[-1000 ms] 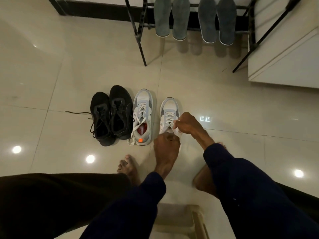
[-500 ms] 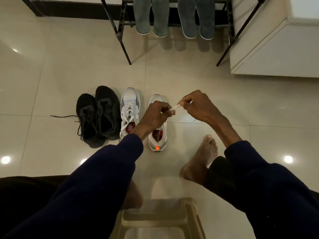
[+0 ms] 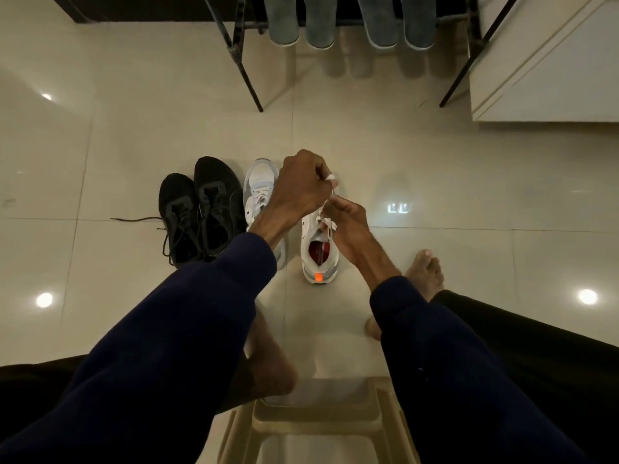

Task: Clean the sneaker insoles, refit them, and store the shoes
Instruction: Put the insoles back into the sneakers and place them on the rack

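Two white-and-grey sneakers stand side by side on the floor. The right sneaker (image 3: pixel 318 259) shows a red insole and an orange heel tab. The left sneaker (image 3: pixel 258 185) is partly hidden behind my left forearm. My left hand (image 3: pixel 299 185) is curled above the right sneaker's toe and pinches a white lace (image 3: pixel 330 177). My right hand (image 3: pixel 346 222) sits just below it over the tongue, its fingers pinching another stretch of lace. A pair of black sneakers (image 3: pixel 201 212) sits to the left, one black lace trailing out. Several grey insoles (image 3: pixel 348 21) hang on the rack at the top.
A black metal rack (image 3: pixel 248 85) stands on the glossy tiled floor ahead. A white cabinet (image 3: pixel 542 72) fills the upper right. My bare feet (image 3: pixel 425 272) rest beside the shoes, and a beige plastic stool (image 3: pixel 318 416) is under me at the bottom.
My hands had drawn the lace up and apart; now they have come down together over the right white sneaker, the left hand crossing above the right. The camera has tilted closer.
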